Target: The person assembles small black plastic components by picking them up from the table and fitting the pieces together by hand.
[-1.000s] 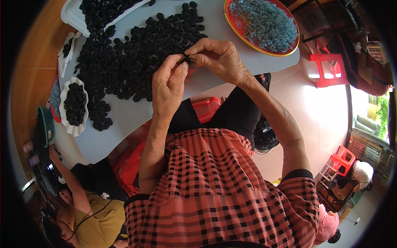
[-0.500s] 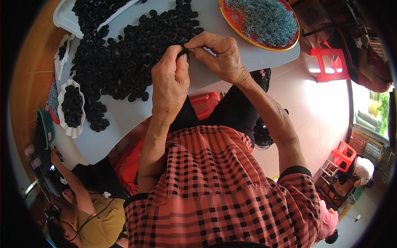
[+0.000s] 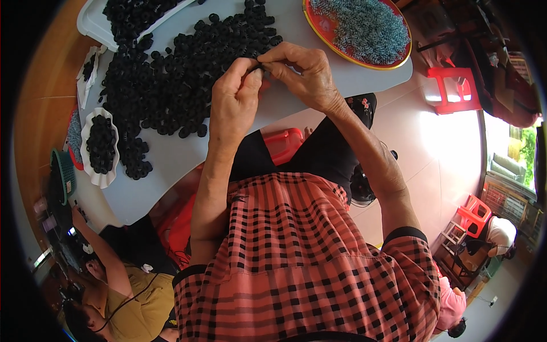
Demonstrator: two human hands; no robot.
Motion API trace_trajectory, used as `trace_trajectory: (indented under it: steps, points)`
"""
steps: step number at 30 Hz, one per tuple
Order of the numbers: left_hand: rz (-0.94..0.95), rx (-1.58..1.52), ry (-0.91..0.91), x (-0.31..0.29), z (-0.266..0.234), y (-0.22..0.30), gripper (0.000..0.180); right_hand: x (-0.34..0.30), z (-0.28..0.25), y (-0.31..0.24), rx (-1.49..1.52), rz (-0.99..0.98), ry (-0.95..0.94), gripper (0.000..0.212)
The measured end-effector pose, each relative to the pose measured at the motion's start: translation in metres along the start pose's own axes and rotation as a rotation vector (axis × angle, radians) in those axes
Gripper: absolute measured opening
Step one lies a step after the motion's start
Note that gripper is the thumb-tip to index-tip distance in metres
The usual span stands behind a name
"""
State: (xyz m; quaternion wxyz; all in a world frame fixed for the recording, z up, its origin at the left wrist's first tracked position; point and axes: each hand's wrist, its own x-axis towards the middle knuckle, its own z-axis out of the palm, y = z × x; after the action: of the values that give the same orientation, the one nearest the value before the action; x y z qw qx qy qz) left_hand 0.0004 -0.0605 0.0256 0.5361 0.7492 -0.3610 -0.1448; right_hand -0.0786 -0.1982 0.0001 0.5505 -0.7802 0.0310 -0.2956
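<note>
A small black ring (image 3: pixel 257 66) sat pinched between left hand (image 3: pixel 236 94) and right hand (image 3: pixel 302 74), both grasping it over the tabletop's near edge (image 3: pixel 171 165). Black ring pile (image 3: pixel 182 74) lay beside, red tray (image 3: pixel 393 60) at far right corner. Best done with fingertips tight, ring low over table.

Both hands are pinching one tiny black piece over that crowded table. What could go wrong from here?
The small black part, pinched between left hand and right hand, could slip and vanish into the heap of black ring-shaped pieces below. A forearm might also nudge pieces off the grey table edge or bump the red round tray of small metal bits.
</note>
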Motion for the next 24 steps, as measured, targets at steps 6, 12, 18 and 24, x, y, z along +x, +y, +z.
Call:
trace_trajectory:
  steps: [6, 12, 18, 24]
  points:
    - [-0.264, -0.509, -0.06, -0.003, -0.016, -0.01, 0.022, -0.001, -0.002, -0.015, -0.124, -0.048, -0.04, 0.028]
    - [-0.209, -0.4, -0.05, -0.009, -0.016, -0.008, 0.022, -0.004, 0.008, -0.016, -0.222, -0.115, -0.093, 0.043]
    - [-0.303, -0.313, -0.166, -0.01, -0.018, -0.017, 0.026, -0.008, 0.009, -0.007, -0.302, -0.165, -0.125, 0.047]
    - [-0.17, -0.207, -0.143, -0.014, -0.016, -0.007, 0.026, -0.007, 0.008, -0.006, -0.323, -0.28, -0.146, 0.047]
